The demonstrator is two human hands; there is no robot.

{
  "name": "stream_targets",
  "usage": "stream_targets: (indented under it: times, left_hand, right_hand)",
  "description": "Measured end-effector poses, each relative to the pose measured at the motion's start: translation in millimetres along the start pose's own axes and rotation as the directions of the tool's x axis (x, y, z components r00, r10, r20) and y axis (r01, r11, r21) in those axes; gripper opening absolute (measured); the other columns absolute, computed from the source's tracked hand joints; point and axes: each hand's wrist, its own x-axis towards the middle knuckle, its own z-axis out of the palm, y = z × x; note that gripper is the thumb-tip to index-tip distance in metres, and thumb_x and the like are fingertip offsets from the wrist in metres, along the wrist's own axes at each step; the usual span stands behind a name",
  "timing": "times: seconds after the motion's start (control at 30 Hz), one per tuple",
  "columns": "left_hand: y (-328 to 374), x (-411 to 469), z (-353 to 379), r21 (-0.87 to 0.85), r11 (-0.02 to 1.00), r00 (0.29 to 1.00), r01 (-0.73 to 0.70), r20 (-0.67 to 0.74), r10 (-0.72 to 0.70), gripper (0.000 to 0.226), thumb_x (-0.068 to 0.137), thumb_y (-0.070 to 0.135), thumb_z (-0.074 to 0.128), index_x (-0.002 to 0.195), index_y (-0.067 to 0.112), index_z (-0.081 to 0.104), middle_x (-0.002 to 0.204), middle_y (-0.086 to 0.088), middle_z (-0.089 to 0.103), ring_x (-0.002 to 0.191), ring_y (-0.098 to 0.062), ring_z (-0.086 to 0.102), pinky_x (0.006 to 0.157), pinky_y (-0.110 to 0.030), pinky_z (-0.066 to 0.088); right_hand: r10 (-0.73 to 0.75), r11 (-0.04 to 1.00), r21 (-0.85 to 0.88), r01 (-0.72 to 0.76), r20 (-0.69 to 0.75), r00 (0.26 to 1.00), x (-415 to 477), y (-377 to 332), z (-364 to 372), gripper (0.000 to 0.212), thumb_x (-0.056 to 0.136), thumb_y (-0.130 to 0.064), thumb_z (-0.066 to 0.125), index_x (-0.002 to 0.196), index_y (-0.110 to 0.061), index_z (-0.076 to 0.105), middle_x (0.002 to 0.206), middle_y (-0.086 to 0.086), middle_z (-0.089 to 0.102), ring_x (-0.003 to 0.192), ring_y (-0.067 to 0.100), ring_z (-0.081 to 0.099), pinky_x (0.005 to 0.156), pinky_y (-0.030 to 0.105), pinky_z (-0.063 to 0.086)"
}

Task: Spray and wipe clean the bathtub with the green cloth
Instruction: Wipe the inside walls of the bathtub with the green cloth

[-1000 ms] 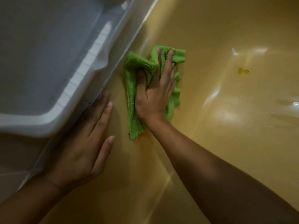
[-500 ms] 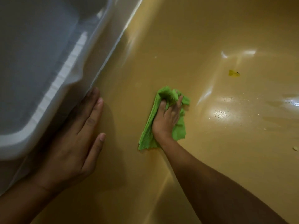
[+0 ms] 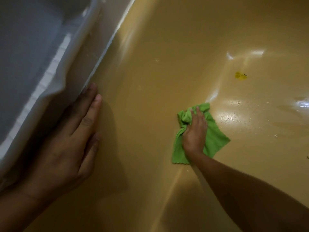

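Right hand presses flat on the soft, limp cloth, probably best palmed mid-bunch; left hand lies flat on the tub.

Bathtub floor open ahead; yellow scrap, perhaps debris, beyond; rim left.

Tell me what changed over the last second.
The right hand, pressing the cloth, slid it from beside the rim down the tub wall toward the wet patch. The left hand stayed flat against the wall by the rim; the yellow scrap did not move.
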Motion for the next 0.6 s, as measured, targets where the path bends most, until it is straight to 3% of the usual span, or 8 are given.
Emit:
stream_targets:
  times: [0.07, 0.2, 0.27, 0.37, 0.43, 0.5, 0.6]
  left_hand:
    - [0, 4, 0, -0.004, 1.0, 1.0, -0.001, 0.002, 0.001, 0.067, 0.101, 0.026, 0.038, 0.161, 0.002, 0.023, 0.173, -0.008, 0.013, 0.16, -0.023, 0.012, 0.129, -0.037, 0.014]
    - [0, 13, 0, 0.001, 1.0, 1.0, -0.015, 0.003, 0.015, 0.067, 0.102, 0.027, 0.038, 0.161, 0.0, 0.023, 0.173, -0.01, 0.014, 0.16, -0.025, 0.013, 0.129, -0.036, 0.013]
    - [2, 21, 0, 0.0, 1.0, 1.0, -0.015, 0.001, 0.015, 0.067, 0.102, 0.028, 0.038, 0.161, 0.0, 0.023, 0.173, -0.01, 0.014, 0.16, -0.025, 0.014, 0.129, -0.037, 0.014]
    - [4, 39, -1, 0.006, 1.0, 1.0, 0.005, -0.003, -0.005, 0.066, 0.103, 0.03, 0.035, 0.162, 0.003, 0.022, 0.173, -0.008, 0.013, 0.16, -0.021, 0.013, 0.129, -0.031, 0.013]
    - [5, 47, -1, 0.016, 1.0, 1.0, 0.016, 0.0, -0.016, 0.066, 0.104, 0.034, 0.032, 0.163, 0.006, 0.021, 0.174, -0.006, 0.012, 0.16, -0.02, 0.012, 0.128, -0.027, 0.012]
    - [5, 51, 0, 0.03, 0.999, 1.0, 0.016, 0.0, -0.016, 0.066, 0.107, 0.041, 0.027, 0.163, 0.007, 0.021, 0.174, -0.004, 0.011, 0.16, -0.021, 0.011, 0.128, -0.027, 0.011]
    - [4, 54, 2, 0.027, 0.999, 1.0, 0.018, 0.014, -0.018, 0.067, 0.108, 0.044, 0.026, 0.163, 0.006, 0.021, 0.174, -0.005, 0.01, 0.16, -0.024, 0.011, 0.129, -0.032, 0.011]
  right_hand:
    - [0.004, 1.0, 0.017, -0.004, 0.004, 1.0, 29, 2, -10, 0.056, 0.097, -0.003, 0.052, 0.15, -0.018, 0.044, 0.164, 0.002, 0.03, 0.152, 0.026, 0.021, 0.124, 0.052, 0.021]
    - [0.128, 0.957, 0.254, -0.143, 0.076, 0.989, 73, -32, -15, 0.059, 0.107, -0.019, 0.047, 0.161, -0.016, 0.023, 0.171, 0.002, 0.012, 0.157, 0.023, 0.008, 0.127, 0.05, 0.011]
    - [0.137, 0.905, 0.392, -0.165, 0.098, 0.986, 81, -64, -16, 0.062, 0.109, -0.024, 0.043, 0.162, -0.024, 0.013, 0.172, -0.001, 0.003, 0.158, 0.019, 0.006, 0.127, 0.046, 0.015]
    - [0.034, 0.847, 0.526, -0.079, 0.094, 0.995, 64, -112, -25, 0.065, 0.109, -0.025, 0.044, 0.154, -0.045, 0.001, 0.172, -0.008, -0.004, 0.158, 0.015, 0.004, 0.128, 0.041, 0.014]
    - [-0.094, 0.836, 0.547, 0.048, 0.056, 0.994, 40, -133, -27, 0.069, 0.106, -0.022, 0.049, 0.159, -0.041, 0.009, 0.171, -0.013, -0.004, 0.158, 0.014, 0.003, 0.127, 0.038, 0.015]
    - [-0.197, 0.841, 0.504, 0.196, -0.053, 0.979, 17, -136, -21, 0.066, 0.101, -0.019, 0.051, 0.16, -0.029, 0.024, 0.17, -0.009, 0.008, 0.157, 0.015, 0.009, 0.127, 0.041, 0.017]
    - [-0.172, 0.899, 0.374, 0.228, -0.177, 0.969, 1, -118, -7, 0.053, 0.093, -0.018, 0.049, 0.145, -0.022, 0.037, 0.154, 0.003, 0.031, 0.146, 0.012, 0.025, 0.123, 0.041, 0.024]
